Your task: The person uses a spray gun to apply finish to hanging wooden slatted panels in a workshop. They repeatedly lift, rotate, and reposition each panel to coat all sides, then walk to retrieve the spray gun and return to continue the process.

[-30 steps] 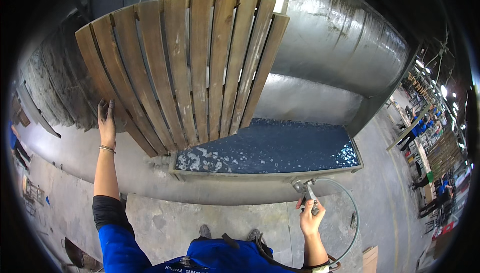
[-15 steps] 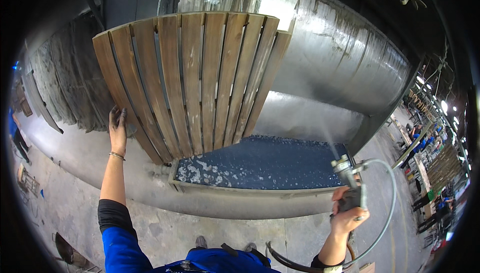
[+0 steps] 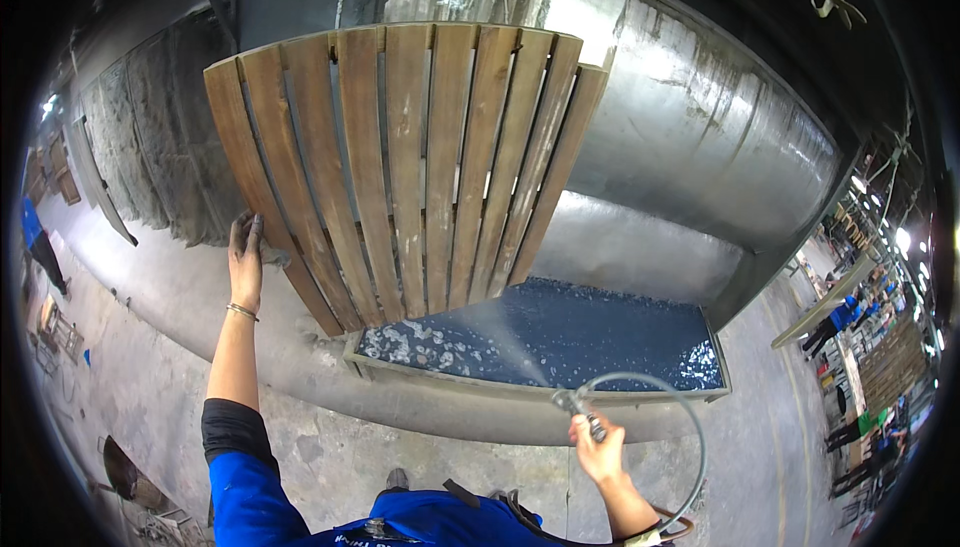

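A brown fan-shaped panel of wooden slats hangs upright in front of me from two cords. My left hand grips its lower left edge, with darkened fingertips against the outer slat. A small grey scrap, perhaps a rag, shows beside those fingers. At the lower right my right hand is wrapped round a spray gun, its hose looping off to the right. From the nozzle a pale mist reaches up and left toward the panel's lower edge.
Below the panel lies a long trough of dark blue water with white foam. Behind it rises a curved, streaked metal wall. Wooden pieces and people in blue are at the far right; another person stands far left.
The spray gun has moved left and lower with my right hand; its mist now meets the panel's lower edge rather than passing right of it. My left hand stays on the panel edge.
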### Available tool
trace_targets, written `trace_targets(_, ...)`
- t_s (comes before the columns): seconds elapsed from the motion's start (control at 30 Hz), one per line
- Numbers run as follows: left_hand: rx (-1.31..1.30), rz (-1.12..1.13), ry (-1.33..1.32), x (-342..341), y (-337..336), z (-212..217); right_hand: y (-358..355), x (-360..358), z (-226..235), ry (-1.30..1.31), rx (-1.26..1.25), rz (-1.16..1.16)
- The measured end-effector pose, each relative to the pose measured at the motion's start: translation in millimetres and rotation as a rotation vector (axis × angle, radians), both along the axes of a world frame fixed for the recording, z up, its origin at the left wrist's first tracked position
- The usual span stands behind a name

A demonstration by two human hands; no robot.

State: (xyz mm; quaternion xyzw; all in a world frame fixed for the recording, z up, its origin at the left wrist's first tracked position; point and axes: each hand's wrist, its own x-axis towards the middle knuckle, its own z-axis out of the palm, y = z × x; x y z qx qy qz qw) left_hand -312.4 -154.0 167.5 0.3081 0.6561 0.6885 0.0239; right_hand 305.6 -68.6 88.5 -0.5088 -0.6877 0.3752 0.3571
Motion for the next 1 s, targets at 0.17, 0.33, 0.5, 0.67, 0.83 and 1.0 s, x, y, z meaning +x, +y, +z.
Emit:
trace_targets(0.17,0.093,0.066,0.003,16,-3,5,-11,-2,36,0.194,0.008,0.115)
trace_targets(0.33,0.080,0.089,0.025,30,-6,14,-14,-6,137,0.628,0.547,0.155)
trace_targets(0.5,0.095,0.079,-0.042,29,-11,14,-13,-29,132,0.408,0.512,0.310)
trace_targets(0.67,0.035,0.024,-0.073,21,-25,18,1,-62,78,0.165,0.269,0.458)
trace_targets(0.83,-0.010,0.121,0.012,19,-43,22,-17,-62,85,0.216,0.222,0.504)
trace_targets(1.0,-0.011,0.178,0.126,20,-57,23,-29,-73,87,0.296,0.394,0.531)
